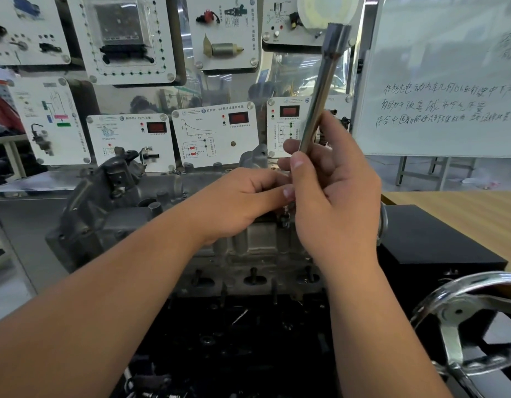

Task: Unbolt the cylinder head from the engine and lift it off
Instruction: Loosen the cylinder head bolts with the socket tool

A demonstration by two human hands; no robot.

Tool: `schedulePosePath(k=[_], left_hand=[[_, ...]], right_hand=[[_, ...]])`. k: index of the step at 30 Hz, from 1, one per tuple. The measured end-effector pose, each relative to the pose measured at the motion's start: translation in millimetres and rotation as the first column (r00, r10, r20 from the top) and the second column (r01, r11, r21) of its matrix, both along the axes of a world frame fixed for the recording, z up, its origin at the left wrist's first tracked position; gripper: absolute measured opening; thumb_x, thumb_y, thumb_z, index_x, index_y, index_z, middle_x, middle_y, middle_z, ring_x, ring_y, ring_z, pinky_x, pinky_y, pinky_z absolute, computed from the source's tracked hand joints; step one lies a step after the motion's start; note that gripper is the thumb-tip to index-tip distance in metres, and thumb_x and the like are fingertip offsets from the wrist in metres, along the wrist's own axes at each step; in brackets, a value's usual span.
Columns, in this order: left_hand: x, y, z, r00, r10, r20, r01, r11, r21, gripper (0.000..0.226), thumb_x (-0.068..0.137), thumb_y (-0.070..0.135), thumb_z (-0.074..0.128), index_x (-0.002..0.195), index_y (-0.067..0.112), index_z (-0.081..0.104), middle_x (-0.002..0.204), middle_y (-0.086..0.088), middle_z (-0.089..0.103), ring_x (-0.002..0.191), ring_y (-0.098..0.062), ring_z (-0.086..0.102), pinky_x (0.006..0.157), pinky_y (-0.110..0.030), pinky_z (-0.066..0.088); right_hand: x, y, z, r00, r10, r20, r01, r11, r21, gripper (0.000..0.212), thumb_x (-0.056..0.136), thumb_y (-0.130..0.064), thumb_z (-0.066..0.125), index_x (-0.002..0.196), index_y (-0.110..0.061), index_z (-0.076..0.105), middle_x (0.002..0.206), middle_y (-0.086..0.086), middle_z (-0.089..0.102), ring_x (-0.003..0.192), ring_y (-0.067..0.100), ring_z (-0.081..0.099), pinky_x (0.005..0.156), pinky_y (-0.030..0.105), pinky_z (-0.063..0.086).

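The grey cylinder head (pixel 139 214) sits on the dark engine block (pixel 248 326) in the middle of the view. My right hand (pixel 334 202) grips a long chrome socket extension bar (pixel 320 101), held nearly upright with its socket end at the top. My left hand (pixel 243 202) is over the head's right part, its fingers reaching to the lower end of the bar, which my hands hide. What its fingertips hold I cannot tell. A small bolt top (pixel 284 218) shows just below my hands.
A chrome handwheel (pixel 461 314) stands at the lower right beside a black box (pixel 438 242). Training panels with sensors (pixel 217 133) fill the wall behind the engine. A whiteboard (pixel 449 81) stands at the right, above a wooden table (pixel 464 208).
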State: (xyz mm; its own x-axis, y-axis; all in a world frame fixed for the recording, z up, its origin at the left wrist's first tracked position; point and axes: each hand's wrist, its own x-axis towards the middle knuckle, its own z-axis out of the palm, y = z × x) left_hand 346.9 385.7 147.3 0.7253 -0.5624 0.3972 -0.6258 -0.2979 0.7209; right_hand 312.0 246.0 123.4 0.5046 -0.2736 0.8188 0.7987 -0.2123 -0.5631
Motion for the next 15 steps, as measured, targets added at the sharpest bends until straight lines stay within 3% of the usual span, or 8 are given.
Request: schedulePosePath(k=[3,7,11,13,15], left_hand=[[0.4,-0.8,-1.2,1.0,0.006,0.017,-0.006,1.0,-0.016,0.036,0.094,0.04,0.062,0.114,0.012,0.072,0.112,-0.006,0.076,0.112,-0.025,0.069,0.105,-0.05,0.05],[0.7,-0.7,-1.3,0.999,0.029,0.012,-0.029,1.0,-0.007,0.038,0.093,0.04,0.066,0.12,0.013,0.07,0.116,-0.012,0.074,0.114,-0.03,0.068,0.105,-0.053,0.049],[1.0,0.9,-0.3,1.0,-0.017,-0.017,0.017,1.0,-0.015,0.02,0.094,0.038,0.06,0.107,0.034,0.074,0.111,0.008,0.077,0.113,-0.011,0.069,0.109,-0.043,0.048],[0.4,1.5,0.3,0.999,-0.031,-0.02,0.031,0.999,-0.021,0.019,0.093,0.039,0.06,0.106,0.035,0.074,0.111,0.01,0.077,0.113,-0.009,0.069,0.11,-0.042,0.047],[0.5,0.7,0.5,1.0,-0.025,-0.012,0.024,0.999,-0.03,0.026,0.091,0.044,0.062,0.108,0.028,0.075,0.11,0.005,0.077,0.112,-0.013,0.07,0.109,-0.044,0.048]], right_hand=[[-2.0,2.1,1.3,0.999,0.011,0.032,-0.012,1.0,0.025,0.054,0.093,-0.026,0.063,0.143,-0.035,0.046,0.109,-0.018,0.071,0.098,0.009,0.072,0.079,0.043,0.062],[-0.2,3.8,0.7,0.997,-0.056,0.054,0.055,0.998,0.017,0.048,0.091,-0.03,0.063,0.135,-0.044,0.048,0.107,-0.021,0.069,0.092,0.012,0.072,0.08,0.045,0.06],[2.0,2.3,-2.5,0.995,-0.076,0.067,0.078,0.996,-0.029,0.04,0.097,-0.021,0.056,0.137,-0.024,0.059,0.107,-0.013,0.073,0.101,0.005,0.07,0.087,0.037,0.06],[1.8,2.3,-2.7,0.994,-0.096,0.06,0.099,0.994,-0.045,0.047,0.1,-0.018,0.053,0.146,-0.015,0.052,0.111,-0.01,0.073,0.103,0.0,0.068,0.087,0.033,0.059],[0.4,3.8,-2.1,0.995,-0.077,0.07,0.079,0.997,-0.025,0.05,0.1,-0.017,0.055,0.149,-0.02,0.047,0.115,-0.01,0.072,0.104,0.004,0.069,0.085,0.038,0.061]])
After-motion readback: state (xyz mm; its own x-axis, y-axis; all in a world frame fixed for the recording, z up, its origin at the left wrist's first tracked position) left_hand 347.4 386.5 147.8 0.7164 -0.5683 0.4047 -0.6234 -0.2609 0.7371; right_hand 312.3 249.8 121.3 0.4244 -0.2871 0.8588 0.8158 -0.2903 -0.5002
